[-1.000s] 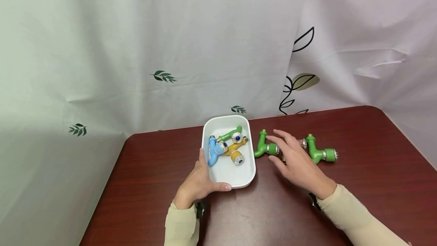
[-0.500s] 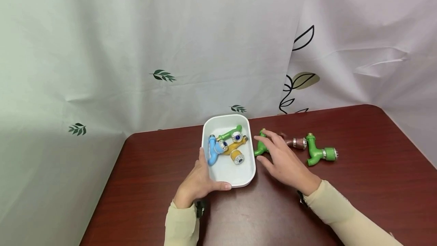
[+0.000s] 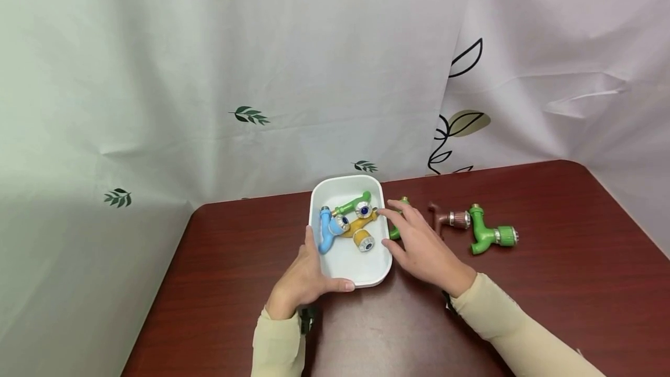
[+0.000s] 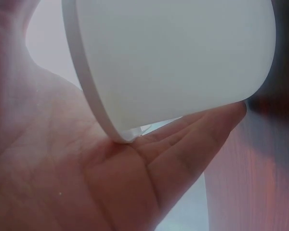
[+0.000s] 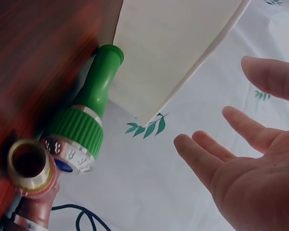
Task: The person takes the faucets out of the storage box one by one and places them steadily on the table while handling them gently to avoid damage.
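In the head view, a white plastic tray [image 3: 358,269] holds a light blue tap [image 3: 325,237], a green tap [image 3: 349,207] and a yellow tap [image 3: 361,231]. My left hand [image 3: 303,278] spans its near left corner, straight fingers along the side wall and thumb at the near rim. The left wrist view shows those fingers [image 4: 202,134] against the tray's outer wall [image 4: 183,57]. My right hand [image 3: 419,249] hovers at the tray's right edge, fingers spread and holding nothing. Partly hidden behind it, another green tap [image 5: 94,91] lies beside the tray.
To the right on the dark red wooden table [image 3: 225,284] lie a brown tap [image 3: 445,217] and a further green tap [image 3: 484,237]. A pale curtain [image 3: 293,74] with leaf prints hangs behind the table's far edge.
My right hand has moved left from over the taps on the table to the tray's right edge, uncovering the brown tap. My left hand and the tray stay put.
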A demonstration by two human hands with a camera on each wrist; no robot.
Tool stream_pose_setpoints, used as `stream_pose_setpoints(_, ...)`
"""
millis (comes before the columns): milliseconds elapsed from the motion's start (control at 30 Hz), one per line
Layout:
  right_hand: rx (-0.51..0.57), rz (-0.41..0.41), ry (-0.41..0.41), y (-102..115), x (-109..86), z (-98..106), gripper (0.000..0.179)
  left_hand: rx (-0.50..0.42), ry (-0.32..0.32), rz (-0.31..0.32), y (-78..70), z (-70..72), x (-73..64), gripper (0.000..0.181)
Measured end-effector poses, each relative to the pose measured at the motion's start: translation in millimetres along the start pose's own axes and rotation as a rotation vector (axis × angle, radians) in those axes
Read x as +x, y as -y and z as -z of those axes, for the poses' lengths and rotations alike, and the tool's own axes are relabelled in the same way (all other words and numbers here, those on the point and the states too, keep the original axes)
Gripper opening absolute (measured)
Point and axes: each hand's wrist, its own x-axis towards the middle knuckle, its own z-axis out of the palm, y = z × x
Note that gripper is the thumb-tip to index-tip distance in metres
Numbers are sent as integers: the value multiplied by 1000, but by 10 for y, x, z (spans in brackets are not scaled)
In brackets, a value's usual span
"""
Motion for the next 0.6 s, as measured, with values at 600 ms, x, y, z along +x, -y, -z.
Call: stream_pose_setpoints(600,19,1,54,121,167,-213,57,30,1,-8,-1,-6,5,148)
